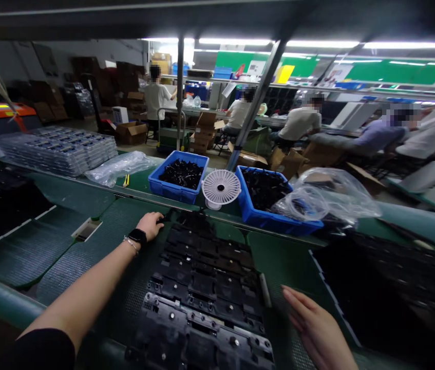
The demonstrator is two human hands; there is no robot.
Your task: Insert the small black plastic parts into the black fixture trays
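My left hand (150,226), with a dark watch on its wrist, reaches to the far left corner of a set of black plastic panels (209,277). Its fingers are curled round a small black part (168,216), whose shape is too dark to make out. The panels lie in rows on a green conveyor belt (117,241) and carry round metal studs. To the right of the panels, my right hand (315,321) hovers with its fingers stretched out and holds nothing.
Beyond the belt stand two blue bins (176,192) of black parts, with a white fan (221,188) between them. Clear plastic bags (328,198) drape the right bin. Stacked clear trays (59,149) sit at left. More black panels (386,288) lie at right. People work in the background.
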